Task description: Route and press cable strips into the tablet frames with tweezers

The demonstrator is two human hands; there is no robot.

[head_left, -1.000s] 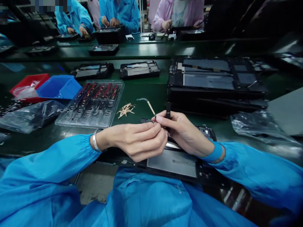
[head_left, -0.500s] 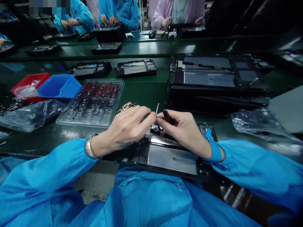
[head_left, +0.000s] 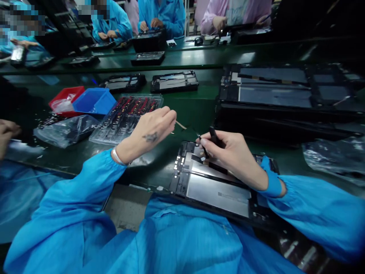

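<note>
My left hand (head_left: pixel 158 127) is closed, raised over the front right of a clear parts tray. A thin tan strip (head_left: pixel 181 125) sticks out from its fingertips. My right hand (head_left: pixel 232 152) is closed above an opened tablet (head_left: pixel 219 194), whose silver battery and black frame show. Its thumb and forefinger pinch a small dark part (head_left: pixel 199 136). A slim black tool (head_left: pixel 213 134) also juts from this hand; its kind is not clear. My right forearm covers part of the tablet's right end.
Left of my left hand lie the clear parts tray (head_left: pixel 114 129), a plastic bag (head_left: pixel 67 131), a red bin (head_left: pixel 67 93) and a blue bin (head_left: pixel 92 101). Stacked tablets (head_left: pixel 273 95) stand at right. Co-workers sit across the green bench; another person's hand (head_left: pixel 7 133) shows at far left.
My hands have come apart: the left moved left and up with the tan strip, while the right stays over the tablet with the dark part. The view has turned slightly left.
</note>
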